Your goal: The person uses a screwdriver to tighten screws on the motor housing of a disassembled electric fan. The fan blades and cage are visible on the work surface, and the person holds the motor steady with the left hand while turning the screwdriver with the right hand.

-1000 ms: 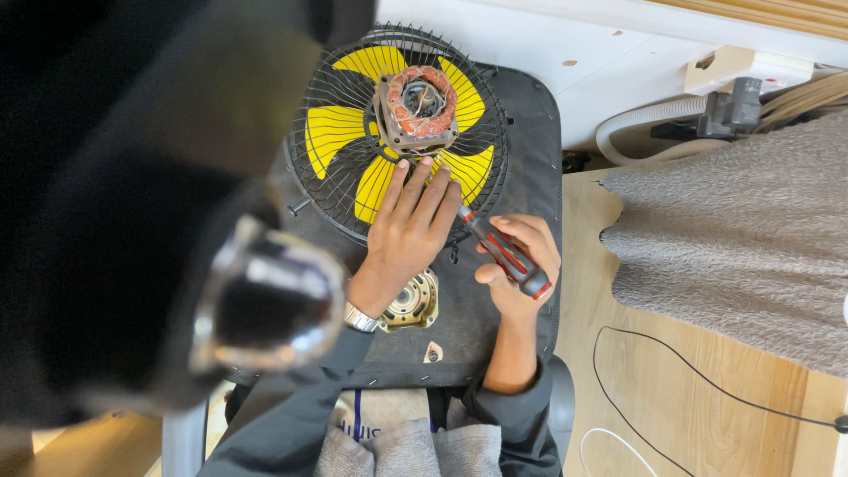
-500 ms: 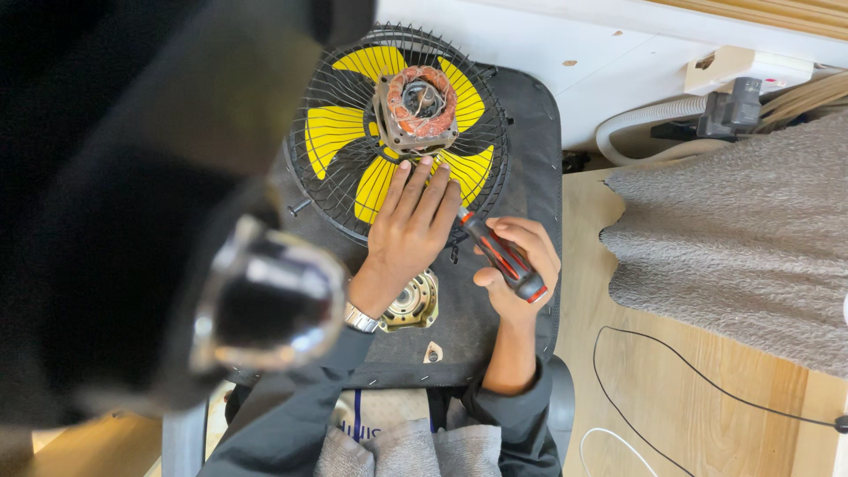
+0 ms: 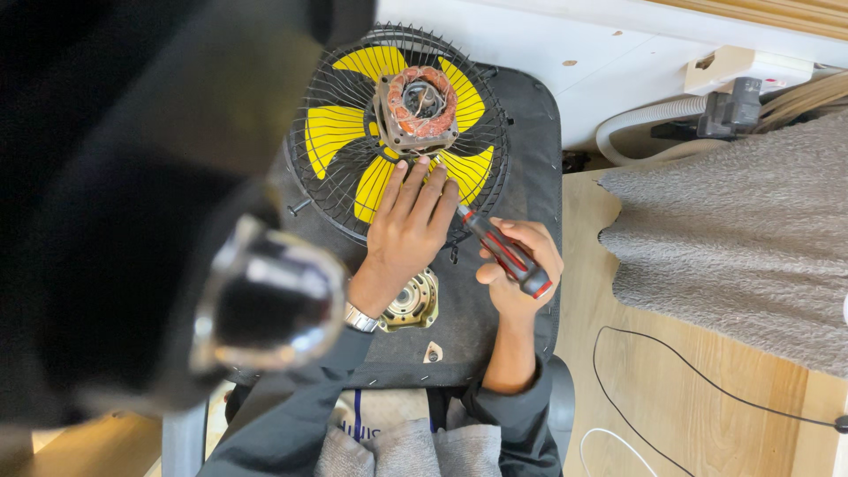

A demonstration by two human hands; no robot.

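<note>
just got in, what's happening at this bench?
A person has a fan with yellow blades and a black wire guard lying flat on a dark mat, its copper-wound motor exposed. The left hand presses on the guard below the motor. The right hand grips a red-and-black screwdriver, tip toward the fan.

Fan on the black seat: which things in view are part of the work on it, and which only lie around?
In use:
- fan with bare motor
- left hand on its wire guard
- right hand holding red-black screwdriver
- round metal motor part

Lying about:
- grey fabric
- white hose
- black cable
</note>
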